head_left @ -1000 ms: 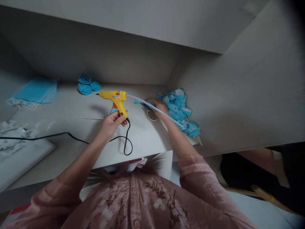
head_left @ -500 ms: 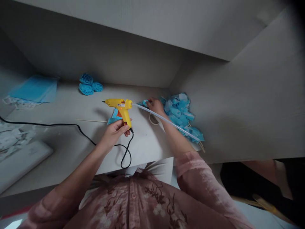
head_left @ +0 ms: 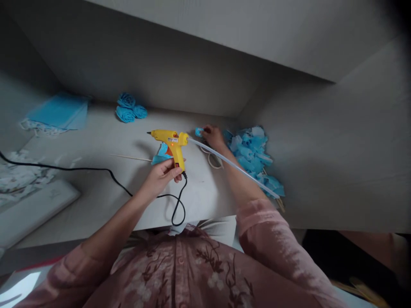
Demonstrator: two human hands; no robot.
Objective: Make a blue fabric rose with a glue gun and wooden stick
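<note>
Glue gun: a yellow plastic glue gun (head_left: pixel 170 137) with a dark nozzle pointing left and a small orange light glowing; it is raised above the pale desk (head_left: pixel 208 196).
Left hand: the left hand (head_left: pixel 164 171) is wrapped round the glue gun's handle.
Right hand: the right hand (head_left: pixel 213 136), right of the glue gun, has its fingers together on a small blue fabric piece (head_left: pixel 198 132).
Glue stick: a long translucent glue stick (head_left: pixel 231 164) runs out of the glue gun's rear, passing over the right forearm.
Strip and stick: a blue fabric strip (head_left: pixel 159 159) and a thin wooden stick (head_left: pixel 131 157) extend left from behind the glue gun's handle; whether they are joined, I cannot tell.
Roses: three rolled blue fabric roses (head_left: pixel 126 113), touching one another, beyond the glue gun to the left.
Scraps: a heap of crumpled blue fabric scraps (head_left: pixel 250 149), right of the glue gun.
Cord: a black cord (head_left: pixel 80 169) loops below the glue gun, then runs left.
</note>
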